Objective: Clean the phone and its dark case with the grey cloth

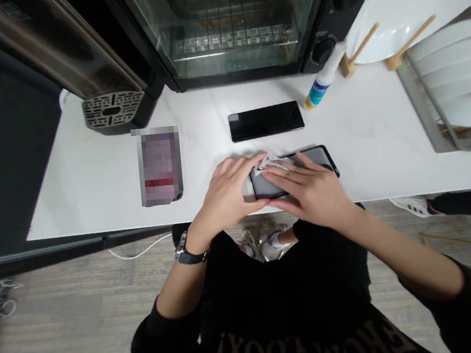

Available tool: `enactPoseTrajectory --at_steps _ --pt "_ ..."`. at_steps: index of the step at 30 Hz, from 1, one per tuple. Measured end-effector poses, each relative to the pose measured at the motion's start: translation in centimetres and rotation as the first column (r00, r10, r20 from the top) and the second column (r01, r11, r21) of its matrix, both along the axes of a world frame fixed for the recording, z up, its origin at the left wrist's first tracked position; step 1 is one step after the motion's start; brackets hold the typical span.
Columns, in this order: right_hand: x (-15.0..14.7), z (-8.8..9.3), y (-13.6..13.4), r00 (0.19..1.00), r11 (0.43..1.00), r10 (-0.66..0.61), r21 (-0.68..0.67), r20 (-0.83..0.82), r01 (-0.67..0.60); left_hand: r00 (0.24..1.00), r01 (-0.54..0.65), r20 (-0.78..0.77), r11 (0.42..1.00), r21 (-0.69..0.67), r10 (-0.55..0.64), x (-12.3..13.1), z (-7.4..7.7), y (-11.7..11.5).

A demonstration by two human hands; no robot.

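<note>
Both my hands are on the slab [263,186], a black-rimmed grey thing, phone or case, I cannot tell which, lying near the front edge of the counter [383,169]. My left hand [228,191] holds its left end, thumb along the near side, fingers reaching the far side. My right hand [313,191] lies over it, fingers nearly straight on a crumpled tissue [274,162]; whether they pinch it I cannot tell. Just beyond lies a black phone [266,121], a bottle [318,89] standing near its right end. Well apart, leftward, lies a blurred item [159,164].
</note>
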State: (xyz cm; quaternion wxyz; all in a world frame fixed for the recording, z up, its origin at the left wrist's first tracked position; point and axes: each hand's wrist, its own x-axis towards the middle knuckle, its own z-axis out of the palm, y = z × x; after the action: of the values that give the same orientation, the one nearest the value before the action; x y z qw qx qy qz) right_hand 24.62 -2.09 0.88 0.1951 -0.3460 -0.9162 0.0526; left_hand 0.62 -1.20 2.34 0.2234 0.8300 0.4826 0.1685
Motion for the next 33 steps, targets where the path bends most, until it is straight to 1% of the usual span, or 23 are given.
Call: enactPoseTrajectory --at_steps 2,4,6,7,8,10,13,15,16,18,20,22,25,26,27,29,31,33 --pt "2.1 0.1 0.5 0.993 0.994 -0.110 0.031 0.039 0.108 1.000 -0.010 0.001 1.000 0.003 0.010 0.0 0.0 0.0" --pt "4.7 0.4 0.2 0.975 0.975 -0.217 0.068 0.052 0.214 1.000 -0.019 0.000 1.000 0.000 0.019 0.1 -0.1 0.0" --pt "6.9 0.8 -0.5 0.963 0.960 -0.267 0.094 0.036 0.263 1.000 -0.016 -0.005 1.000 -0.001 0.016 0.2 -0.1 0.0" --pt "7.6 0.9 -1.0 0.968 0.965 -0.249 0.092 0.025 0.246 1.000 -0.014 -0.007 1.000 -0.001 0.014 0.3 -0.1 0.0" --pt "7.8 1.0 -1.5 0.979 0.976 -0.206 0.079 0.013 0.204 1.000 -0.011 -0.008 1.000 -0.002 0.011 0.3 -0.1 0.0" --pt "7.1 1.1 -2.1 0.997 0.996 -0.080 0.037 -0.017 0.081 1.000 -0.009 -0.009 1.000 -0.001 0.009 0.3 -0.1 0.0" --pt "4.0 0.8 -2.0 0.992 0.993 0.113 -0.035 -0.052 -0.115 1.000 0.003 -0.008 1.000 0.006 -0.003 0.2 0.0 0.0" --pt "1.8 0.5 -1.1 0.980 0.979 0.193 -0.057 -0.055 -0.196 1.000 0.016 0.004 1.000 0.016 -0.016 0.2 -0.1 0.0" --pt "1.0 0.4 -0.5 0.977 0.975 0.210 -0.060 -0.043 -0.213 1.000 0.018 0.013 1.000 0.023 -0.018 0.1 -0.1 0.0" --pt "0.3 0.3 0.8 0.983 0.982 0.186 -0.041 -0.007 -0.186 1.000 0.009 0.027 0.999 0.035 -0.010 0.1 -0.2 0.0" --pt "1.3 0.4 1.9 0.992 0.993 0.122 0.000 0.032 -0.122 0.999 -0.012 0.031 0.999 0.042 0.011 0.1 -0.3 0.0" --pt "3.4 0.8 2.3 0.998 0.998 0.024 0.050 0.060 -0.027 0.999 -0.030 0.027 0.999 0.041 0.029 0.2 -0.4 -0.1" --pt "7.1 1.4 1.6 0.990 0.989 -0.119 0.097 0.079 0.112 0.999 -0.039 0.028 0.999 0.038 0.038 0.3 -0.5 -0.1" --pt "8.0 1.6 1.1 0.990 0.989 -0.121 0.093 0.072 0.114 0.999 -0.036 0.029 0.999 0.034 0.035 0.4 -0.5 -0.1" --pt "8.6 1.8 0.6 0.994 0.993 -0.095 0.079 0.055 0.090 0.999 -0.034 0.033 0.999 0.031 0.033 0.4 -0.4 -0.1" --pt "8.8 1.9 -0.2 1.000 0.999 -0.004 0.036 0.007 0.004 0.999 -0.032 0.038 0.999 0.027 0.031 0.4 -0.4 -0.1" --pt "7.9 2.0 -0.5 0.998 0.999 0.051 -0.006 -0.024 -0.051 0.998 -0.037 0.046 0.999 0.028 0.035 0.4 -0.3 -0.1" --pt "6.5 1.9 -0.3 0.998 0.998 0.056 -0.026 -0.034 -0.057 0.997 -0.046 0.060 0.998 0.033 0.044 0.3 -0.4 -0.1"
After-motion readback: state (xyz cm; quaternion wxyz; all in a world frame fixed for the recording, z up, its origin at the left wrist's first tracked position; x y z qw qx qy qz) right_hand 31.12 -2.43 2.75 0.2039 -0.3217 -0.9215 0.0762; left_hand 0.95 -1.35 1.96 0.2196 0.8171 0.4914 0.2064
